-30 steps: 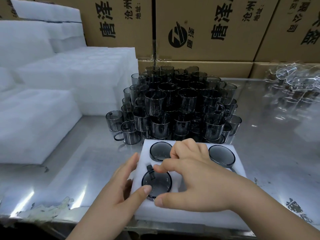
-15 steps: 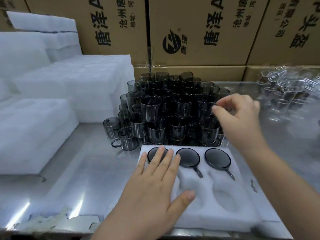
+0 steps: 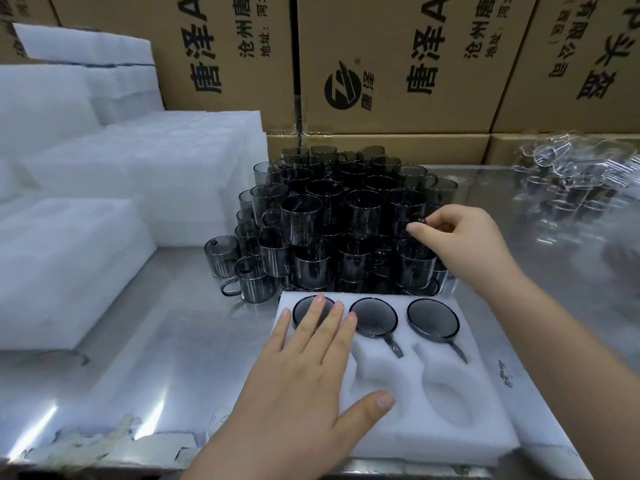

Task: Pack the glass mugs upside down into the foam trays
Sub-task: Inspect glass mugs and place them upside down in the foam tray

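Left hand lay flat and palm down near 6 o'clock, its fingers straight and slightly spread toward 12 o'clock, thumb splayed toward 3 o'clock. Right hand extended from a bare forearm entering at 4 o'clock. Its fingers were curled, with thumb and forefinger aimed toward 9 o'clock, pinching a dark part of a glass mug.

free: we see the foam tray's middle and right front pockets open, bare table to its left | blocked: left hand covers left column; mug pile hugs tray's back, right hand pinching a mug there; foam blocks far left
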